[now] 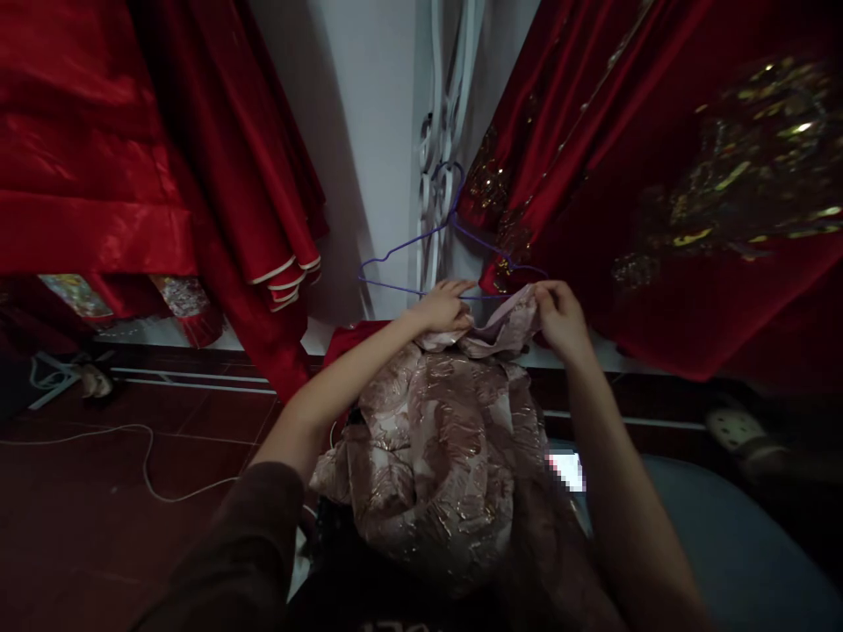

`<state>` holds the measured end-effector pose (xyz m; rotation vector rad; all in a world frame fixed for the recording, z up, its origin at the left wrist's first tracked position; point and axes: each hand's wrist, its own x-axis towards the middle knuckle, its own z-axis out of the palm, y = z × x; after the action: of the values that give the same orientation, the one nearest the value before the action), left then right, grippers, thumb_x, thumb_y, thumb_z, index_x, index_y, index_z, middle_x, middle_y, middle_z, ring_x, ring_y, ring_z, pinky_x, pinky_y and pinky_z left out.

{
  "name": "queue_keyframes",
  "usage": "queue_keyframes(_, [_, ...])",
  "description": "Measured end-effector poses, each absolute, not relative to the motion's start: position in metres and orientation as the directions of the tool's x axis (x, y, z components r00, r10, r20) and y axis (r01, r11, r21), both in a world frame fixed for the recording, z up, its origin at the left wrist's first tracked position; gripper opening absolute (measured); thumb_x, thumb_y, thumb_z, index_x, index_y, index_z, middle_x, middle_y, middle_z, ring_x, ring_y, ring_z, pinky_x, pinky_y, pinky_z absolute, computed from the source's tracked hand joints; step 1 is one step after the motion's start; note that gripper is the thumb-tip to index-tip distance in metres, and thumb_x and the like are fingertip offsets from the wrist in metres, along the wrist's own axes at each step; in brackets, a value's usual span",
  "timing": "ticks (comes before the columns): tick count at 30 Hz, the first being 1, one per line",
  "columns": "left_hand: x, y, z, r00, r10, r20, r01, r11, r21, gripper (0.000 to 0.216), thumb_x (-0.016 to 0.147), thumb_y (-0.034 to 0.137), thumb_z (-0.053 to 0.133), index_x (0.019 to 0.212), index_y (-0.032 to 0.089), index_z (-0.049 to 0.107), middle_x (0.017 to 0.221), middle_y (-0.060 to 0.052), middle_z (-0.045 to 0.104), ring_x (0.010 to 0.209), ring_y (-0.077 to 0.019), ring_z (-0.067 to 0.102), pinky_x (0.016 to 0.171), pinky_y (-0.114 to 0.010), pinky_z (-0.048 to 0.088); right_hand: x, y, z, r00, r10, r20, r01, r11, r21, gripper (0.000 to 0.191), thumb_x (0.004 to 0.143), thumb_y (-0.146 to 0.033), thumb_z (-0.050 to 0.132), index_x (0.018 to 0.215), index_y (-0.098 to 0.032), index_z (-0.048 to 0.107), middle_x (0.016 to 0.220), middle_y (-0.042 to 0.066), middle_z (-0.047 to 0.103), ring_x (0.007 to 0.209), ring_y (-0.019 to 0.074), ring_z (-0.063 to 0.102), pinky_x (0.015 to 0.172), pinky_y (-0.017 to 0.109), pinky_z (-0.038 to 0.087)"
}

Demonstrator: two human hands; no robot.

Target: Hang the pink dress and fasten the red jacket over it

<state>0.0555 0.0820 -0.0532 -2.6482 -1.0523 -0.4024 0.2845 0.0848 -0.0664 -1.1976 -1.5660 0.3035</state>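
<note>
A shiny pinkish garment (454, 421) with a crinkled metallic pattern lies bunched over my lap. My left hand (443, 309) has its fingers curled over the garment's upper edge, near the middle. At the right end of that edge, my right hand (561, 319) pinches the fabric between thumb and fingers. The paler inner side of the cloth shows between the hands. Just beyond them is a purple hanger (416, 239), its lower bar passing behind my hands. Whether the garment touches the hanger, I cannot tell.
Red satin cloths (85, 149) hang at the left, and a red cloth with gold sequins (744, 175) hangs at the right. White ornamental metalwork (435, 219) stands by the wall. A cable (150, 465) crosses the floor. A lit screen (567, 470) and a pale clog (736, 428) are at the right.
</note>
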Motion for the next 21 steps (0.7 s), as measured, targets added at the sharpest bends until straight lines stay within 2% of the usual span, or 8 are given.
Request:
queue_keyframes(3, [0.069, 0.079, -0.081, 0.619, 0.712, 0.331, 0.777, -0.617, -0.126, 0.033, 0.084, 0.039, 0.047, 0.088, 0.016, 0.07, 0.133, -0.012, 0.048, 0.112, -0.0288, 0.047, 0.091, -0.047, 0.036, 0.293, 0.09, -0.082, 0.23, 0.804, 0.548, 0.489, 0.392, -0.779, 0.023, 0.083, -0.038, 0.043, 0.091, -0.019, 0.055, 0.086, 0.004, 0.06, 0.08, 0.0181, 0.056, 0.078, 0.034, 0.045])
queue_keyframes(6, [0.06, 0.051, -0.087, 0.626, 0.665, 0.408, 0.772, -0.603, -0.202, 0.033, 0.086, 0.036, 0.044, 0.088, 0.016, 0.07, 0.127, -0.011, 0.051, 0.108, -0.0278, 0.048, 0.089, -0.047, 0.034, 0.308, 0.1, -0.095, 0.382, 0.749, 0.541, 0.465, 0.35, -0.813, 0.023, 0.081, -0.035, 0.045, 0.09, -0.017, 0.056, 0.089, 0.006, 0.061, 0.082, 0.0176, 0.057, 0.081, 0.033, 0.045])
queue_keyframes(9, [0.041, 0.018, -0.073, 0.644, 0.639, 0.422, 0.76, -0.599, -0.252, 0.034, 0.087, 0.034, 0.041, 0.087, 0.016, 0.07, 0.113, -0.012, 0.057, 0.104, -0.0261, 0.048, 0.086, -0.043, 0.033, 0.317, 0.11, -0.102, 0.5, 0.678, 0.539, 0.468, 0.312, -0.827, 0.022, 0.081, -0.031, 0.043, 0.09, -0.015, 0.056, 0.091, 0.009, 0.062, 0.083, 0.0169, 0.057, 0.081, 0.03, 0.044])
queue_keyframes(13, [0.023, -0.005, -0.056, 0.652, 0.647, 0.396, 0.757, -0.588, -0.286, 0.032, 0.087, 0.033, 0.043, 0.083, 0.016, 0.069, 0.109, -0.011, 0.057, 0.099, -0.024, 0.048, 0.081, -0.04, 0.032, 0.316, 0.116, -0.104, 0.516, 0.683, 0.517, 0.455, 0.293, -0.841, 0.023, 0.082, -0.031, 0.041, 0.091, -0.016, 0.055, 0.09, 0.008, 0.062, 0.081, 0.0163, 0.057, 0.079, 0.029, 0.045])
queue_keyframes(21, [0.017, -0.006, -0.05, 0.666, 0.645, 0.375, 0.745, -0.599, -0.292, 0.031, 0.086, 0.034, 0.044, 0.083, 0.016, 0.068, 0.106, -0.01, 0.058, 0.095, -0.0227, 0.049, 0.077, -0.039, 0.03, 0.325, 0.11, -0.102, 0.533, 0.663, 0.526, 0.455, 0.299, -0.839, 0.019, 0.082, -0.028, 0.042, 0.09, -0.016, 0.054, 0.088, 0.008, 0.061, 0.082, 0.0167, 0.057, 0.082, 0.03, 0.044])
